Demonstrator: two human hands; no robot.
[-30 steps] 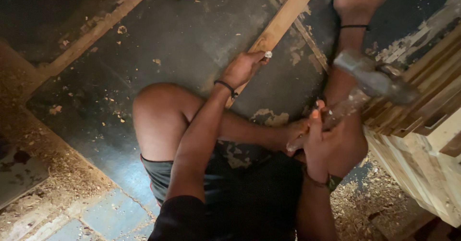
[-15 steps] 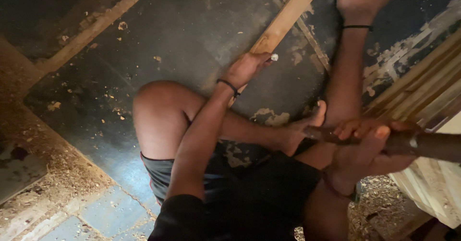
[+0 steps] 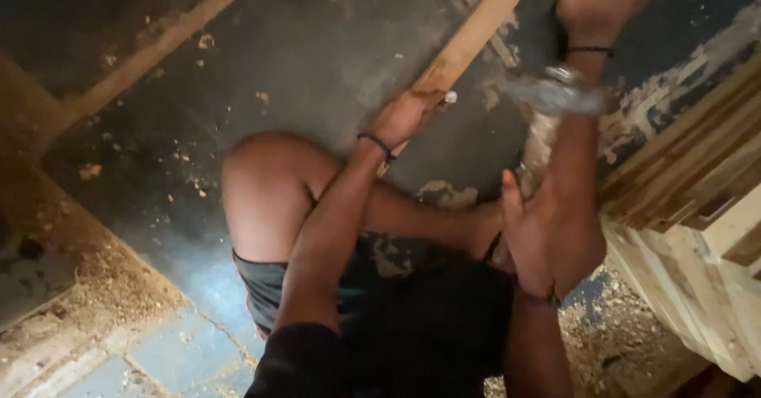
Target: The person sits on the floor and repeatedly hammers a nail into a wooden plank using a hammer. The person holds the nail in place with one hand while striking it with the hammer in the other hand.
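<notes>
The hammer [image 3: 551, 101] is up above the dark floor [image 3: 317, 41], blurred, its metal head near the end of the wooden strip [image 3: 476, 29], with the right hand [image 3: 547, 235] wrapped tight round its handle. The left hand [image 3: 406, 116] rests on the strip's near end, fingers pinched together on a small nail [image 3: 450, 96] standing on the wood. A stack of planks [image 3: 697, 208] lies just to the right.

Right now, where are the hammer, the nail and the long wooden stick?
hammer [image 3: 555, 93], head view, its blurred metal head.
nail [image 3: 451, 96], head view, its shiny top.
wooden strip [image 3: 483, 21], head view, its flat face.
</notes>
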